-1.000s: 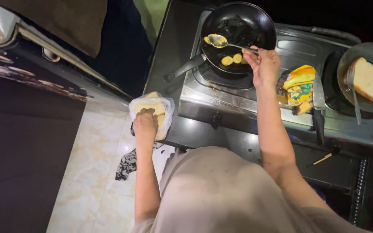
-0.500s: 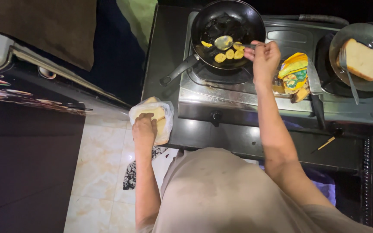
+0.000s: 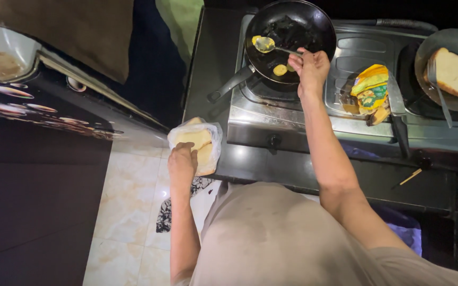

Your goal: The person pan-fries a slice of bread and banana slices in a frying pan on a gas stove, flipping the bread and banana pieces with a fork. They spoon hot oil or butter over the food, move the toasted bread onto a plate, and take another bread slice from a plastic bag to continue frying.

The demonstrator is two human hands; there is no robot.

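The right hand [image 3: 309, 66] has its fingers clamped on a spoon [image 3: 271, 45] over the black pan's [image 3: 314, 21] left rim. The left hand [image 3: 182, 161] grips a bread bag [image 3: 203, 139] off the desk's edge, above open floor [image 3: 128, 206].

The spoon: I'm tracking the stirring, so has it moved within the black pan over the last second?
Yes. The spoon has swung from mid-pan to the black pan's left rim.

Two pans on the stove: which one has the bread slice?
The grey pan at far right holds the bread slice; the black frying pan holds small yellow pieces.
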